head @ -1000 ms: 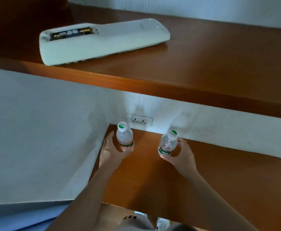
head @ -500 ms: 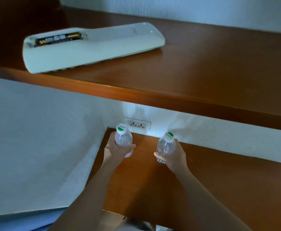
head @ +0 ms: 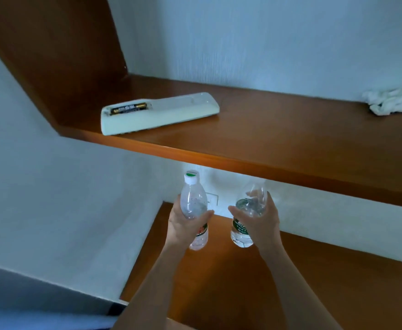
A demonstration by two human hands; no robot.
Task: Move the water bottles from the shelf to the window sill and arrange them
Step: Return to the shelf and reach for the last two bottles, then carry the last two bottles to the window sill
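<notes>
The left hand (head: 183, 225) has its grip around a clear water bottle (head: 193, 206) with a white cap. The right hand (head: 262, 222) has its grip around a second bottle (head: 247, 217) (its top is blurry). Both bottles are up in the air, above the lower shelf (head: 314, 282). On the upper shelf (head: 278, 134), at 11 o'clock from the hands, lies a white remote (head: 159, 113) with its batteries showing. A crumpled white cloth (head: 393, 103) sits at 2 o'clock.

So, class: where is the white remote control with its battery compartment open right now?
In the head view, the remote control lies on the upper wooden shelf, towards its left end, above and behind the two held bottles, far left of the crumpled white cloth.
</notes>
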